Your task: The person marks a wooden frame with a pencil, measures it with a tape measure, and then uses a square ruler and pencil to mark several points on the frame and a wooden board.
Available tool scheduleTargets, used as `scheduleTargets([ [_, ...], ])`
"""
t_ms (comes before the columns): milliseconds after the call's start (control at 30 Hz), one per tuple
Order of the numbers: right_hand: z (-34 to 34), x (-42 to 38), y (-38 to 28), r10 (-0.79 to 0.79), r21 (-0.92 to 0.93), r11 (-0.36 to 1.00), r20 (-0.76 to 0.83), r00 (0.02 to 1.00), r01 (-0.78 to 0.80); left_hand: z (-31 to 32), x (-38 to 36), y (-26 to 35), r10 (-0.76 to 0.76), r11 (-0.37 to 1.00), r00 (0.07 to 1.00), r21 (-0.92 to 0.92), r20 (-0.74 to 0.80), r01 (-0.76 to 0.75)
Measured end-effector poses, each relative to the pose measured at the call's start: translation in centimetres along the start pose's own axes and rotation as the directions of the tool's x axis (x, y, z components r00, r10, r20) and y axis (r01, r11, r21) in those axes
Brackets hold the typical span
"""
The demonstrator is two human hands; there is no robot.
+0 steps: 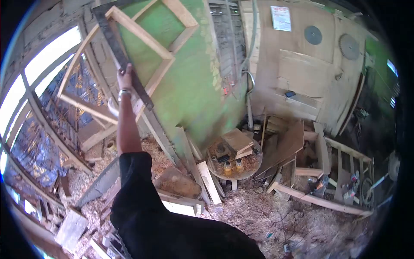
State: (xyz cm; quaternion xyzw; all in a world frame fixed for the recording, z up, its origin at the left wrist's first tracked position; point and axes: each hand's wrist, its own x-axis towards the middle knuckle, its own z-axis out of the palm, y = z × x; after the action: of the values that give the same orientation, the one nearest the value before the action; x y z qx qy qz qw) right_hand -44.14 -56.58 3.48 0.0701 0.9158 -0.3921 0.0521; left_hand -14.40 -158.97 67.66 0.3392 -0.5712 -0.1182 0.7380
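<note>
My left hand (124, 77), with a watch on its wrist, is raised at the upper left. Its fingers are closed around a dark wooden rail (113, 41) that slants down to the right. Light wooden bars of a frame (144, 36) spread out on both sides of this rail, some of them angled and one curved. Behind my forearm shows a small pale rounded shape (113, 106). The frame stands out against a green wall (185, 82). My right hand is out of view.
A round table (248, 172) holds wood pieces, small bottles and a dark object. Planks (209, 183) lean beside it. At right lies a ladder-like wooden structure (323, 200). Shavings cover the floor (254, 228). Saw blades (313, 35) hang on the wooden wall; offcuts (72, 226) lie lower left.
</note>
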Motion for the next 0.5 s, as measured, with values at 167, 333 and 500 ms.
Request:
scheduleTargets([
  [167,0.5,-4.3,-0.5,0.106,0.005,0.994,-0.063,0.992,-0.106,0.6,0.3,5.9,0.019,0.855,0.903,-0.476,0.429,0.208],
  [333,0.3,-8.4,0.5,0.141,0.011,0.990,-0.135,0.981,-0.141,0.3,1.0,9.1,0.045,0.864,0.930,-0.482,0.364,0.147],
  [500,-0.4,-17.2,5.5,0.184,0.011,0.983,-0.203,0.962,-0.186,-2.7,0.4,5.4,0.742,0.405,0.555,0.407,0.376,-0.818],
])
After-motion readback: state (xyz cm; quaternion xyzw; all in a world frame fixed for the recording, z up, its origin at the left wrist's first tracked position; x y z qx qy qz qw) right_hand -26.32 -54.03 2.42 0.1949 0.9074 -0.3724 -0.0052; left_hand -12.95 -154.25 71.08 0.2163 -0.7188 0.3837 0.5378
